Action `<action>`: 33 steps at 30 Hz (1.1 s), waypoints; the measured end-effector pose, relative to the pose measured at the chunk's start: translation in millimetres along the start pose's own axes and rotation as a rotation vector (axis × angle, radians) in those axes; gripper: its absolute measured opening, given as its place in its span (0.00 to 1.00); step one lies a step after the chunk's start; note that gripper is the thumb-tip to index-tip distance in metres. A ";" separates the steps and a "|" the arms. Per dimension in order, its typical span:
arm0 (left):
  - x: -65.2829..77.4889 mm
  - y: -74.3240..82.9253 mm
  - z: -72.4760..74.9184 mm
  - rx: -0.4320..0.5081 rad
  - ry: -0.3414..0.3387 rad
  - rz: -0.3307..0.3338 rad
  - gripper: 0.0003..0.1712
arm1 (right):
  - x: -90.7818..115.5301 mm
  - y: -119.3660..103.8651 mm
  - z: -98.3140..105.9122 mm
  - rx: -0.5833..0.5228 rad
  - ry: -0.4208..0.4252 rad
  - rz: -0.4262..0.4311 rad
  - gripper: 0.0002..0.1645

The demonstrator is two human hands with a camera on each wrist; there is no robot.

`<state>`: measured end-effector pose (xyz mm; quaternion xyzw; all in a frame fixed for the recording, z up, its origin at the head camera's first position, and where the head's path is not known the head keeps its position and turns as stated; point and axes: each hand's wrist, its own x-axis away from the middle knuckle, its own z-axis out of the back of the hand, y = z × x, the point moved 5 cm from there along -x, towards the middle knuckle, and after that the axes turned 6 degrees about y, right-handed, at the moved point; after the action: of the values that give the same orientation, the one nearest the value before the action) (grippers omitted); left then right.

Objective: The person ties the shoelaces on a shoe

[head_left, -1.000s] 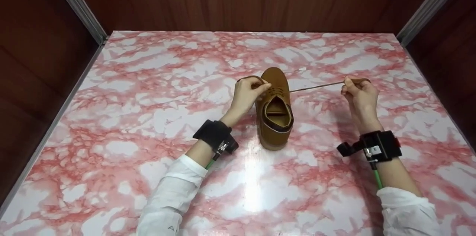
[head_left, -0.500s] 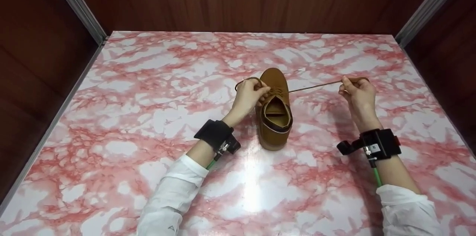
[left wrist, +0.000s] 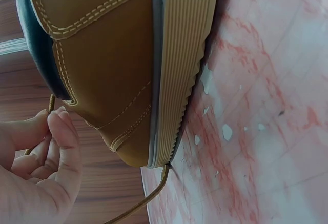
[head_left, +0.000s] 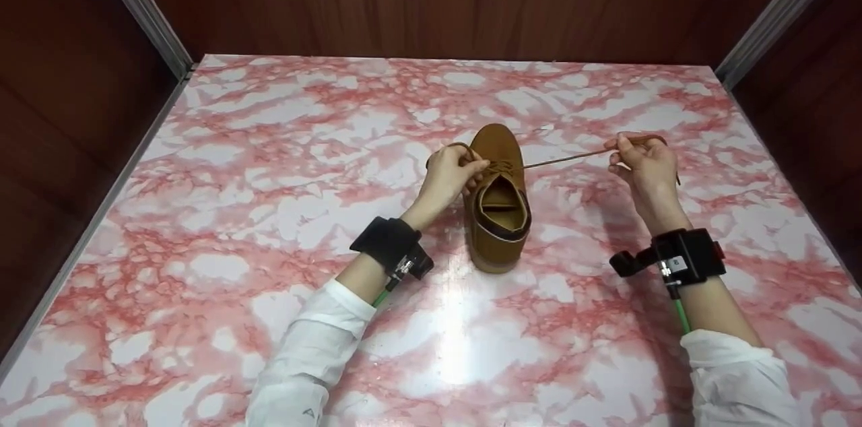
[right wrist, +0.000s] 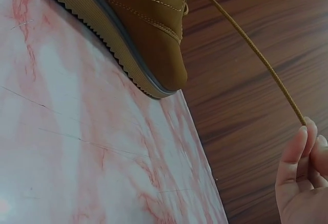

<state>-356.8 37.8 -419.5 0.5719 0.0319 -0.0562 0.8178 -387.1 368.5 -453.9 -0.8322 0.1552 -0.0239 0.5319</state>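
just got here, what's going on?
A person is handling the shoelace of a brown shoe with both hands. The shoe sits upright on the table, toe pointing away from the person. The left hand pinches lace close beside the shoe; the right hand holds a length stretched straight out to the right. No finished bow is visible.

A glossy tabletop with a red-and-white marbled pattern point(head_left: 168, 245) spreads across the head view, its far edge straight. Behind it stands a dark reddish-brown wood-grain back wall point(head_left: 431, 3); dark brown side panels point(head_left: 60, 77) flank it, with grey metal corner strips point(head_left: 138, 9) between. A bright white light reflection point(head_left: 456, 339) glares on the tabletop's near half.
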 end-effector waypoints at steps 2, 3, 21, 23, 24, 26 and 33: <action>3.3 5.4 1.7 -0.003 -0.005 0.002 0.16 | -3.0 0.4 -0.2 0.010 0.004 -0.003 0.19; 3.1 5.3 1.5 -0.001 -0.006 -0.001 0.16 | -4.9 0.6 -0.6 0.005 0.004 -0.013 0.19; 36.3 53.6 24.9 -0.024 -0.044 0.003 0.12 | -29.1 3.3 -41.1 0.115 -0.127 -0.077 0.22; 36.4 53.8 25.1 -0.023 -0.047 -0.002 0.12 | -36.5 11.7 -38.2 0.090 -0.151 -0.033 0.21; 36.3 53.7 25.0 -0.018 -0.047 -0.004 0.12 | -39.0 14.8 -37.6 0.083 -0.158 -0.018 0.21; 35.3 52.7 24.7 -0.017 -0.043 -0.008 0.11 | -43.4 19.9 -37.8 0.075 -0.177 0.002 0.19; 34.8 51.9 24.4 -0.018 -0.039 -0.018 0.10 | -62.8 29.6 -44.3 0.156 -0.181 -0.023 0.19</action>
<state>-315.9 30.6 -366.8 0.5632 0.0215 -0.0744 0.8227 -462.8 335.9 -453.3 -0.7889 0.0946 0.0330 0.6063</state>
